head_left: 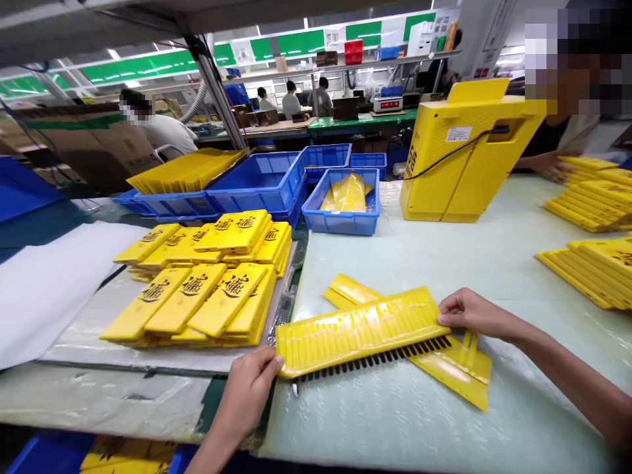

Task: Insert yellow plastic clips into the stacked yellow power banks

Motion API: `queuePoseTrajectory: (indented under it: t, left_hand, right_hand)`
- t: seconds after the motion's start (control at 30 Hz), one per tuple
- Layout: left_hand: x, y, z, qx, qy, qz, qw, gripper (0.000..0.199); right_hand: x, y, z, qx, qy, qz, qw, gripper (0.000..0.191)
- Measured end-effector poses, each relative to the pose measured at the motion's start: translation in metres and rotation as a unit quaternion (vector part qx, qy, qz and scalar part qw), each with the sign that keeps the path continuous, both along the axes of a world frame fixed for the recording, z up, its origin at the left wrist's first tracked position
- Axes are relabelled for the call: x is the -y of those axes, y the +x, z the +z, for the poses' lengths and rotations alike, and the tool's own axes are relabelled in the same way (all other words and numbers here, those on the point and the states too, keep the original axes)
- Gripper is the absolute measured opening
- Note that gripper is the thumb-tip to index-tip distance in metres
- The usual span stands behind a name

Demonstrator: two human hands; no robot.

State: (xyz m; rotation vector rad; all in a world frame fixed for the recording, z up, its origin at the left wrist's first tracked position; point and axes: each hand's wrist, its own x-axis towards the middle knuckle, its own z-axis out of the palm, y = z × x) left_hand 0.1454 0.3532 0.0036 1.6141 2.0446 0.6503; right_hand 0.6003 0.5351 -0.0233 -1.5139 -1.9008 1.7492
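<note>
A long yellow ribbed strip [358,331] with a row of dark teeth along its lower edge is held slightly tilted over the pale table mat. My left hand [249,388] pinches its left end between thumb and fingers. At the right end, my right hand [464,311] grips the upper corner. Beneath and behind the strip lies another flat yellow piece [459,368], running diagonally and partly covered. Stacks of yellow panels with black characters [232,289] sit to the left of the strip.
Blue bins [340,222] stand behind the mat, one holding wrapped yellow pieces. A large yellow case [454,164] with a black cable stands at the back right. More yellow stacks [592,263] lie at the right, near a person [567,138]. White sheets [59,283] cover the left side.
</note>
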Motion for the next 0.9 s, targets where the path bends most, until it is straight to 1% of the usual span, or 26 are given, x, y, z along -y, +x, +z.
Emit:
queuePoseTrajectory:
  t: [0.1,0.2,0.27,0.33,0.4,0.47,0.6,0.77,0.83,0.9]
  left_hand:
    - [-0.006,0.000,0.000,-0.013,-0.028,0.005,1.000,0.049]
    - [-0.009,-0.003,0.001,-0.003,-0.020,-0.014,1.000,0.049]
    - [-0.009,-0.004,0.002,0.027,0.009,-0.029,0.999,0.051]
    - [-0.009,-0.004,0.005,0.064,0.055,-0.035,0.996,0.051]
    - [-0.011,-0.002,0.007,0.093,0.106,-0.031,0.990,0.047]
    - [-0.014,-0.001,0.007,0.128,0.128,-0.026,0.983,0.045]
    - [-0.024,-0.005,0.002,0.193,0.095,-0.021,0.976,0.052]
    - [-0.030,-0.012,-0.008,0.172,0.074,-0.019,0.982,0.054]
    - [-0.031,-0.013,-0.009,0.159,0.074,-0.012,0.984,0.055]
    - [-0.033,-0.010,-0.006,0.158,0.081,0.004,0.984,0.057]
  right_hand:
    - [-0.002,-0.005,0.002,0.026,0.000,0.003,1.000,0.068]
    - [-0.004,-0.006,0.004,0.038,0.010,0.003,0.999,0.071]
    - [-0.003,-0.004,0.004,0.022,0.043,-0.020,0.999,0.073]
    - [-0.001,-0.001,0.003,-0.021,0.075,-0.056,0.995,0.075]
    - [0.001,0.002,0.002,-0.075,0.084,-0.087,0.990,0.077]
    - [0.002,0.002,0.002,-0.113,0.079,-0.107,0.985,0.081]
    - [-0.002,0.001,0.002,-0.119,0.053,-0.120,0.984,0.083]
    - [-0.010,0.000,-0.006,-0.071,0.061,-0.084,0.992,0.082]
    - [-0.011,-0.002,-0.007,-0.060,0.058,-0.085,0.993,0.085]
    - [-0.012,-0.006,-0.002,-0.062,0.047,-0.100,0.992,0.086]
